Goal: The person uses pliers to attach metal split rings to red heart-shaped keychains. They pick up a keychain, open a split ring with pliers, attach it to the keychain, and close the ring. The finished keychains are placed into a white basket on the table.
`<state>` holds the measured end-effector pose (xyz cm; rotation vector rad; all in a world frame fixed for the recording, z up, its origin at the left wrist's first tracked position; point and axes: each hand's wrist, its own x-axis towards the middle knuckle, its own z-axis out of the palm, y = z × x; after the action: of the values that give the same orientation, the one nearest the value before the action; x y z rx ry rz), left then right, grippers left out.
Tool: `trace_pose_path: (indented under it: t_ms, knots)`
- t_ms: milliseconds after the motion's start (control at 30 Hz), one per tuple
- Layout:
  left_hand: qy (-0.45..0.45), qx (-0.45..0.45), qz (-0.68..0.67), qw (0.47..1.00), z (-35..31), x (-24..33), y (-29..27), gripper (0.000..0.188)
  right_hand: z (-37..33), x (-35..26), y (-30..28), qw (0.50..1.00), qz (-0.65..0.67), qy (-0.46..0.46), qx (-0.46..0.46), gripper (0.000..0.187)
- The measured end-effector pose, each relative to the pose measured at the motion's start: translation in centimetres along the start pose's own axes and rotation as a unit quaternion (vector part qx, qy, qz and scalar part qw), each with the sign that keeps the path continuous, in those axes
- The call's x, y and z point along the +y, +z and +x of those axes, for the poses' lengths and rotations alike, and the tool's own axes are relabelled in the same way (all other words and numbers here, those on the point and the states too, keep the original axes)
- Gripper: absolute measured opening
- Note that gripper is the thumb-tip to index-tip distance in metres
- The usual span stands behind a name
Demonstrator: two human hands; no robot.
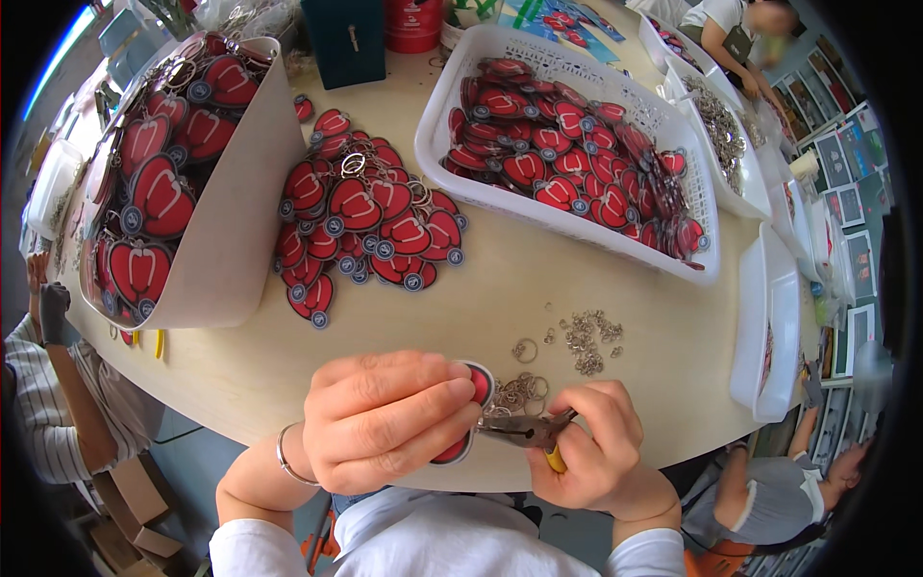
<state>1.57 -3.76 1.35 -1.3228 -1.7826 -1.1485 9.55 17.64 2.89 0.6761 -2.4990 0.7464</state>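
Observation:
My left hand [389,418], a bracelet at its wrist, pinches a flat red keychain charm [480,383] with a pale rim; the fingers cover most of it. In my right hand [596,447] is a pair of pliers [519,429] with yellow-covered handles. The jaws point left and meet the charm's right edge; whether they grip a ring there is too small to tell. Just beyond lie a heap of metal key rings [520,392] and a scatter of small jump rings [588,342]. Finished-looking red charms [389,207] with round blue tags are piled farther left.
A tall white bin [226,207] full of charms stands at the left, and a white perforated basket [577,252] of charms at the back right. White trays [764,327] line the right side. Beside a dark green box [343,43] is a red container [413,24]. Other people sit or stand around.

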Motion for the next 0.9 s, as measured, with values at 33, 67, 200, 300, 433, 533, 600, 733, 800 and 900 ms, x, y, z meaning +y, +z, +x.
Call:
trace_pose_path:
  t_ms: [33,67,200,300,433,533,600,733,800,900]
  knots:
    - [0.003,-0.003,0.003,1.000,0.0,0.0,0.0,0.021,0.0,0.0,0.0,1.000,-0.003,-0.004,0.006,0.026]
    - [0.005,-0.007,0.006,1.000,0.1,0.1,-0.1,0.021,-0.1,0.0,0.1,1.000,-0.007,-0.008,0.012,0.025]
    - [0.006,-0.012,0.007,1.000,0.2,0.2,-0.1,0.021,-0.2,0.3,0.2,0.999,-0.012,-0.029,0.016,0.022]
    - [0.008,-0.014,0.006,1.000,0.2,0.2,-0.1,0.020,0.0,0.7,0.0,0.999,-0.006,-0.044,0.000,0.021]
    - [0.035,0.006,0.036,0.999,0.1,0.2,0.1,0.018,0.3,1.1,-0.2,0.999,0.003,-0.046,-0.014,0.020]
    - [0.045,0.004,0.085,0.995,0.1,0.4,0.0,0.017,0.7,0.6,-0.4,0.999,0.027,-0.011,-0.029,0.018]
    - [0.044,-0.014,0.122,0.991,0.1,0.8,-0.5,0.017,0.9,0.1,-0.7,0.999,0.041,0.008,-0.032,0.018]
    - [0.049,-0.021,0.154,0.987,0.1,1.0,-0.8,0.015,0.7,-0.5,-1.0,0.997,0.046,0.022,-0.053,0.018]
    - [0.046,-0.023,0.149,0.988,0.1,1.0,-0.8,0.015,0.6,-0.4,-0.9,0.998,0.035,0.013,-0.052,0.019]
    - [0.046,-0.016,0.124,0.991,0.1,0.6,-0.6,0.016,0.5,0.3,-1.0,0.998,-0.010,-0.028,-0.046,0.019]
